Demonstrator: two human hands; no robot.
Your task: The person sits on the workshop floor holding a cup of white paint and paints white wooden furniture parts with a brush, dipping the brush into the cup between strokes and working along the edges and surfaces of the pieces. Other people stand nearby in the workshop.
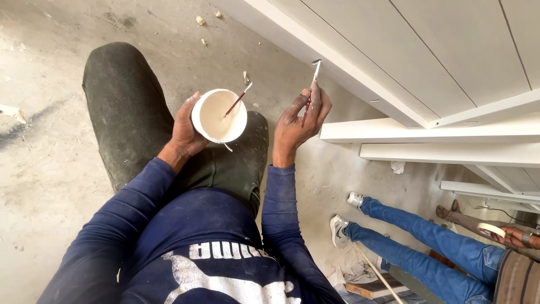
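Head view shows the touching-up step: the left hand (183, 132) cups a white paint bowl (219, 115) over the knee, the right hand (298, 121) pinches a thin brush (313, 84) against the white panel edge (337, 65), calling next, I judge, for a steady stroke.

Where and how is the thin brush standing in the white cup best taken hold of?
Grip the brush in the cup by its bare upper handle, above the rim, probably coming from the upper right. It leans that way out of the white cup, which the left hand holds; its lower end sits in paint. The right hand already holds another brush.
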